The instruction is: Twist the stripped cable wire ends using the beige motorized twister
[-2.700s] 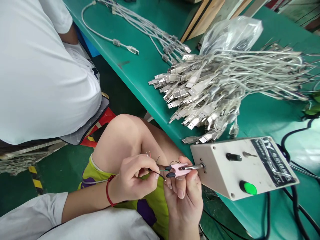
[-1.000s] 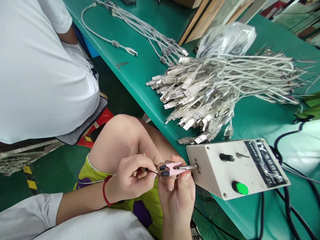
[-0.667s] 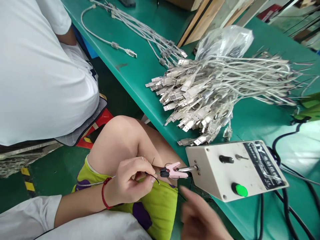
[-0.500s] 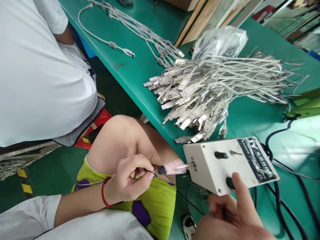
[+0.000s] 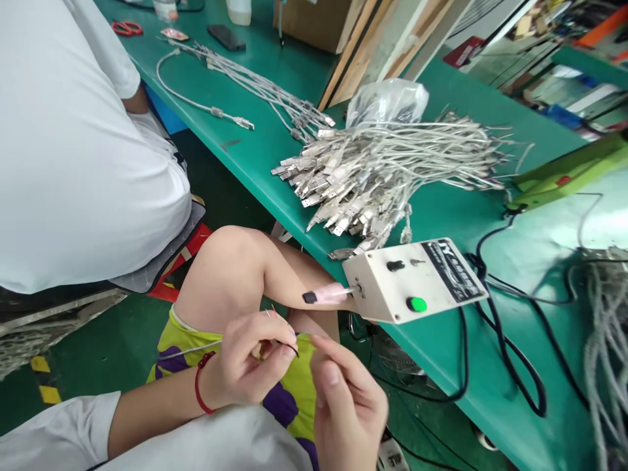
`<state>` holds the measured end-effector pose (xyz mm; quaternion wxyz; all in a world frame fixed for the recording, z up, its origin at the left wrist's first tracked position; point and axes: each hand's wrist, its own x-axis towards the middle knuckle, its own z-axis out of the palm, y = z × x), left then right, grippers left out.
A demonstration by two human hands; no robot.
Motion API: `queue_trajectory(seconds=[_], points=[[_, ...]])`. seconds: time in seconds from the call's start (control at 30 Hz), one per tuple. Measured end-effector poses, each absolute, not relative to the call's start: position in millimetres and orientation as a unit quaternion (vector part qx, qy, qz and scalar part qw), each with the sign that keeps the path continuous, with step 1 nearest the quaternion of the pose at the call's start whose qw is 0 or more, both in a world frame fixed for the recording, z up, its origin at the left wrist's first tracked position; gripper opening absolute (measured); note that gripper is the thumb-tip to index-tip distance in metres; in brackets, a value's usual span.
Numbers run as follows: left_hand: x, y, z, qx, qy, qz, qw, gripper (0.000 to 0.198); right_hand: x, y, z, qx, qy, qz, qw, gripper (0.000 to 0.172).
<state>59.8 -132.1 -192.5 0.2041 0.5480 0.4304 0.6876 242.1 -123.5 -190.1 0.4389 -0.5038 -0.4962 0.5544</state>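
Observation:
My left hand (image 5: 245,366) is closed on the stripped end of a thin grey cable (image 5: 189,350), whose fine coloured wires stick out above my fingers over my lap. My right hand (image 5: 346,409) hovers beside it, fingers loosely curled, index and thumb reaching toward the wire ends; it holds nothing I can make out. A pink clip with black tips (image 5: 324,296) juts from the side of a white box (image 5: 407,288) with a green button (image 5: 417,304), apart from both hands.
A big pile of USB cables (image 5: 373,170) lies on the green table (image 5: 275,150), with a plastic bag (image 5: 387,101) behind. Black cords (image 5: 495,327) trail from the box. More cables (image 5: 606,327) lie at the right. A person in a white shirt (image 5: 73,150) sits at left.
My right hand let go of the pink clip, pressed the green button, then came back beside my left hand. My left hand drew the wires away from the clip. The view pulled back.

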Motion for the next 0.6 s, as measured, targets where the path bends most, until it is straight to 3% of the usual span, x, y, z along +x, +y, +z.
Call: queue_trajectory(seconds=[0.23,0.43,0.6], points=[[74.5,-151.9,-167.3,0.643,0.355,0.647,0.206,0.015,230.3,-141.8,-152.4,-0.433,-0.42,0.641,0.475,0.026],[91.8,-174.3,-157.3,0.631,0.351,0.679,0.13,0.008,244.8,-169.6,-134.6,-0.417,-0.402,0.632,0.514,0.027],[105.0,-193.5,-144.8,0.615,0.367,0.687,0.127,0.01,248.4,-188.2,-117.4,-0.401,-0.387,0.63,0.541,0.031]])
